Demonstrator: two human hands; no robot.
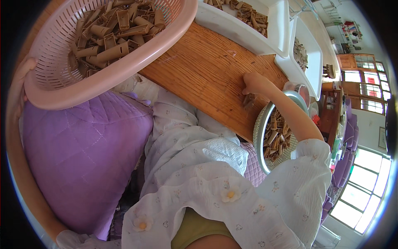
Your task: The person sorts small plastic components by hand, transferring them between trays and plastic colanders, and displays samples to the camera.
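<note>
Brown pieces (114,52) are being held in the pink basket (124,71), rim-pinched by the left hand (22,78), while a blurred leftover (248,101) is being noted on the counter (203,66) beneath the right hand (258,84), grip indeterminable.

The top edge cuts off the pink basket (124,74) and the nearer white tray (238,34). The basket's rim partly hides my left hand (20,81). Under my right hand (257,84), a small brownish thing (249,101) is too blurred to identify; my forearm (292,114) covers some of the metal basket (258,139).
</note>
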